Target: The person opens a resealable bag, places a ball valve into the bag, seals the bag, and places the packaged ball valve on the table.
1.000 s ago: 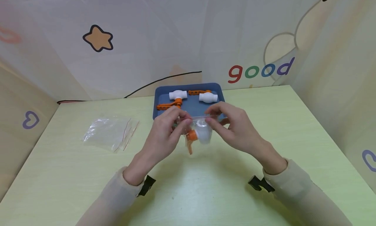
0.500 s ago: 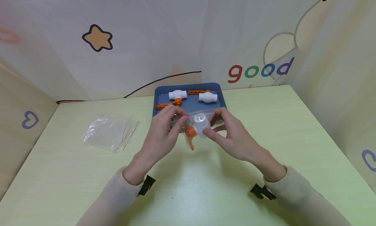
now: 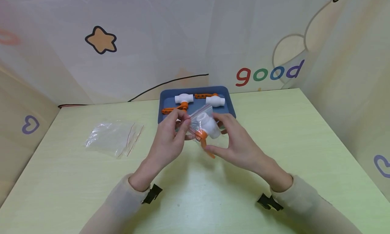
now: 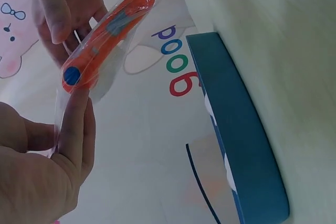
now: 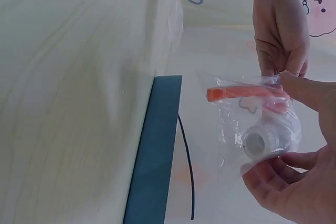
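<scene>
Valve (image 3: 211,125) in bag (image 3: 196,118) btwn L hand (image 3: 169,135) & R hand (image 3: 239,141) — L pinching bag edge, R gripping valve.

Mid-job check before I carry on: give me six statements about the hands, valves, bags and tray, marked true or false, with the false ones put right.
1. The left hand pinches the edge of a zip bag with a valve inside. True.
2. The right hand is well away from the zip bag. False: the right hand holds it too.
3. Flat clear bags lie on the table, left of the tray in the head view. True.
4. The bagged valve rests on the table. False: it is held up above it.
5. At least two white valves with orange handles lie in the tray. True.
6. The tray is yellow. False: it is blue.
</scene>
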The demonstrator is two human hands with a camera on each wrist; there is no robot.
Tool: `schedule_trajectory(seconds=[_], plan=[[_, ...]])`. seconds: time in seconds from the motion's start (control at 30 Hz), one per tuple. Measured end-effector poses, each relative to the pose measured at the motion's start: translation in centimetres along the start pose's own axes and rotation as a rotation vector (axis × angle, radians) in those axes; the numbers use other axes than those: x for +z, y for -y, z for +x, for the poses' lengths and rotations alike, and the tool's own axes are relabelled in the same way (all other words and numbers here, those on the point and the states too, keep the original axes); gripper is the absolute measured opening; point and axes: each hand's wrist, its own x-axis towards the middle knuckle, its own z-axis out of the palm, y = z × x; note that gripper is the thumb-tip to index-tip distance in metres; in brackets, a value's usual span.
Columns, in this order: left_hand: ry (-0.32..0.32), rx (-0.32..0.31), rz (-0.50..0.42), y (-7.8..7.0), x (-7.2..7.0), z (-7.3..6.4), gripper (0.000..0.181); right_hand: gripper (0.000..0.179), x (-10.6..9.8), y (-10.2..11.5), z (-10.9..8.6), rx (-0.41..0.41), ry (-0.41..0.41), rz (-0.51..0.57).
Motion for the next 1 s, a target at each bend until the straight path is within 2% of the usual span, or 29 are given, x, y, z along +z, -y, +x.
schedule_trajectory(seconds=[0.33,0.57,0.87,1.0], plan=[[0.029,-0.118,-0.119,0.3,0.7,-0.3,0.008,0.094,0.4,0.4,0.0,0.070,0.045,-0.096],[0.066,-0.163,-0.189,0.2,1.3,-0.3,0.008,0.081,0.4,0.3,0.0,0.077,0.029,-0.157],[0.109,-0.172,-0.208,0.2,1.4,-0.4,0.010,0.071,-0.2,0.0,-0.2,0.091,0.027,-0.097],[0.142,-0.174,-0.159,0.6,1.3,-0.5,0.014,0.069,-0.7,-0.2,-0.4,0.089,0.036,-0.116]])
